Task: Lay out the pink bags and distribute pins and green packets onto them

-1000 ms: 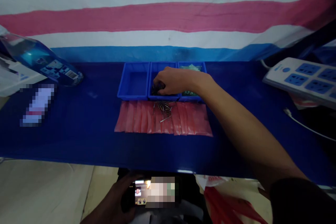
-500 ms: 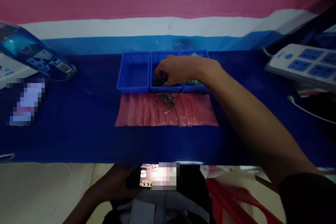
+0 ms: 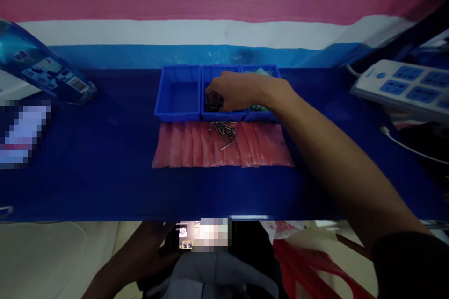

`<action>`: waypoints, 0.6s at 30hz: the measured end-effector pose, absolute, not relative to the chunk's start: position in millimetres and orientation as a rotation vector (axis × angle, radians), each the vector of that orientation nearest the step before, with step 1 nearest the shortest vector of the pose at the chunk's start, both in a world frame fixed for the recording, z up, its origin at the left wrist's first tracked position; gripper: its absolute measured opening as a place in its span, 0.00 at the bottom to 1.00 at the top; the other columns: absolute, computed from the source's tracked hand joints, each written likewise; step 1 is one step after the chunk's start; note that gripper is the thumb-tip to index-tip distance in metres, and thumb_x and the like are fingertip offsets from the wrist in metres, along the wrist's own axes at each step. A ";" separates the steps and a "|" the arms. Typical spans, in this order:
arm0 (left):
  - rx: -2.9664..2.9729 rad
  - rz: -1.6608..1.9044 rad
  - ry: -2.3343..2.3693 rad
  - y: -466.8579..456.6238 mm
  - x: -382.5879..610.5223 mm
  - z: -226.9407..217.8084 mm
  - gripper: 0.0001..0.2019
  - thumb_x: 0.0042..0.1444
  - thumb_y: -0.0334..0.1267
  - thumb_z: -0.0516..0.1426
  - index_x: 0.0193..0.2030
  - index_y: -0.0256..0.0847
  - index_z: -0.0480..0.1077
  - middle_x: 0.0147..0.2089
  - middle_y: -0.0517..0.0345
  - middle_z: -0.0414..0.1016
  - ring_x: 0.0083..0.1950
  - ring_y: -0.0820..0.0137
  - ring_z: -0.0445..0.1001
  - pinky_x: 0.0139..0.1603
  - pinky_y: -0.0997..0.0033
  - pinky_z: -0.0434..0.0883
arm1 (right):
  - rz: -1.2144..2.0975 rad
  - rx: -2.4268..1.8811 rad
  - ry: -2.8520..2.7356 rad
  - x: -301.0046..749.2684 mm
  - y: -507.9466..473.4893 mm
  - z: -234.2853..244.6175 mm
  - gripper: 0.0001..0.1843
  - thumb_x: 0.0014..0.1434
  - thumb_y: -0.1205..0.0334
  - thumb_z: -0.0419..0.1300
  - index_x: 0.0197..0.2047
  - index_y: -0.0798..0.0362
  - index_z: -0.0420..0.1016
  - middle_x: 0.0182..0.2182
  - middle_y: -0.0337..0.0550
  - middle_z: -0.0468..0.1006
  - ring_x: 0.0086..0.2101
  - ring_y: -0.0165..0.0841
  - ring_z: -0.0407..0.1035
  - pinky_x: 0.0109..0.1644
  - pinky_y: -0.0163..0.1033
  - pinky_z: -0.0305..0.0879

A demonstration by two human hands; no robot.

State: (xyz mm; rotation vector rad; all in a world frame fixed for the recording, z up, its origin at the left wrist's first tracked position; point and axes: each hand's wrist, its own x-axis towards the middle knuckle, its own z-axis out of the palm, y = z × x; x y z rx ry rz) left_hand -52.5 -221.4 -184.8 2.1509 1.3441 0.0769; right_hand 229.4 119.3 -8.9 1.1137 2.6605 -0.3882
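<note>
My right hand reaches into the middle blue bin, its fingers bent down and pinched among small dark parts. Whatever lies between the fingertips is hidden. Below the table edge, in dim light over my lap, my left hand grips a lit phone held sideways. In front of the bins, a row of overlapping pink plastic bags lies flat. On them rests a loose pile of thin metal pins, perhaps rivets or screws.
The left blue bin shows a bare bottom; the right bin holds greenish packets, partly behind my wrist. A blue bottle lies at left near a blurred-out phone. At right sits a white power strip. A red stool stands below.
The view has shifted slightly, so items at the left sit nearer the frame edge. My right hand stays in the middle bin with its fingers bent, and my left hand keeps the phone.
</note>
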 end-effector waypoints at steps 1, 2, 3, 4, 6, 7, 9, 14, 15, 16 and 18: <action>2.166 0.074 1.357 -222.1 -55.6 -185.3 0.34 0.57 0.39 0.70 0.71 0.51 0.71 0.66 0.46 0.80 0.61 0.49 0.83 0.61 0.53 0.83 | -0.393 1.099 2.663 229.6 120.5 -9.7 0.11 0.55 0.73 0.67 0.40 0.52 0.86 0.32 0.33 0.85 0.34 0.27 0.74 0.36 0.36 0.57; 2.186 0.072 1.367 -222.8 -58.0 -185.4 0.35 0.57 0.39 0.70 0.71 0.50 0.70 0.66 0.45 0.79 0.62 0.49 0.83 0.62 0.53 0.82 | -0.392 1.089 2.662 230.0 121.7 -10.2 0.10 0.55 0.73 0.67 0.39 0.53 0.86 0.31 0.32 0.84 0.33 0.26 0.73 0.35 0.36 0.56; 2.214 0.070 1.369 -223.5 -59.5 -185.4 0.36 0.58 0.40 0.70 0.72 0.50 0.69 0.67 0.45 0.79 0.62 0.49 0.82 0.62 0.53 0.82 | -0.383 1.084 2.661 230.5 122.7 -10.4 0.09 0.55 0.72 0.67 0.39 0.53 0.85 0.30 0.32 0.83 0.32 0.25 0.72 0.35 0.37 0.55; 2.250 0.072 1.368 -224.5 -60.4 -185.4 0.37 0.57 0.41 0.71 0.73 0.51 0.68 0.68 0.45 0.78 0.62 0.50 0.82 0.62 0.53 0.82 | -0.371 1.080 2.660 231.0 123.5 -10.2 0.08 0.55 0.72 0.67 0.38 0.54 0.85 0.29 0.32 0.82 0.31 0.25 0.70 0.35 0.37 0.54; 2.333 0.077 1.349 -227.2 -60.8 -186.2 0.41 0.56 0.42 0.73 0.75 0.51 0.66 0.69 0.45 0.77 0.62 0.50 0.83 0.62 0.53 0.83 | -0.352 1.079 2.650 232.2 124.1 -8.9 0.07 0.56 0.72 0.67 0.38 0.55 0.84 0.28 0.33 0.80 0.30 0.24 0.68 0.34 0.38 0.51; 2.370 0.081 1.335 -228.8 -60.8 -187.1 0.42 0.55 0.42 0.73 0.75 0.50 0.65 0.69 0.45 0.78 0.62 0.50 0.83 0.61 0.54 0.84 | -0.353 1.073 2.645 232.8 124.0 -7.9 0.07 0.56 0.72 0.67 0.39 0.56 0.84 0.27 0.34 0.80 0.29 0.24 0.67 0.34 0.37 0.50; 2.417 0.084 1.312 -231.7 -60.8 -189.4 0.44 0.53 0.43 0.74 0.76 0.50 0.64 0.68 0.45 0.79 0.60 0.51 0.84 0.59 0.54 0.85 | -0.375 1.046 2.642 233.7 123.1 -5.7 0.07 0.57 0.72 0.67 0.40 0.56 0.84 0.29 0.36 0.80 0.29 0.25 0.66 0.33 0.37 0.50; 2.450 0.072 1.283 -231.7 -61.1 -189.5 0.46 0.52 0.47 0.76 0.76 0.50 0.65 0.68 0.45 0.79 0.59 0.50 0.85 0.56 0.54 0.87 | -0.413 1.057 2.651 235.1 120.2 -1.3 0.06 0.57 0.73 0.66 0.37 0.54 0.80 0.30 0.37 0.80 0.29 0.27 0.66 0.33 0.38 0.52; 2.444 0.064 1.274 -230.4 -60.8 -188.1 0.46 0.52 0.46 0.76 0.76 0.51 0.65 0.68 0.46 0.78 0.59 0.50 0.85 0.56 0.54 0.87 | -0.416 1.069 2.653 235.6 119.8 -0.7 0.06 0.57 0.73 0.65 0.36 0.53 0.79 0.30 0.38 0.79 0.28 0.27 0.66 0.33 0.39 0.52; 2.439 0.053 1.266 -228.9 -60.2 -186.5 0.46 0.51 0.45 0.76 0.76 0.51 0.65 0.69 0.46 0.78 0.59 0.50 0.85 0.56 0.54 0.87 | -0.419 1.078 2.655 236.2 119.5 -0.3 0.06 0.57 0.73 0.65 0.35 0.53 0.78 0.29 0.38 0.79 0.28 0.27 0.65 0.33 0.39 0.51; 2.424 0.031 1.252 -225.4 -58.8 -184.0 0.44 0.52 0.44 0.75 0.75 0.52 0.66 0.68 0.47 0.79 0.59 0.50 0.85 0.56 0.54 0.87 | -0.427 1.087 2.659 237.5 119.5 0.1 0.06 0.57 0.73 0.65 0.35 0.52 0.78 0.29 0.38 0.79 0.28 0.28 0.64 0.33 0.40 0.51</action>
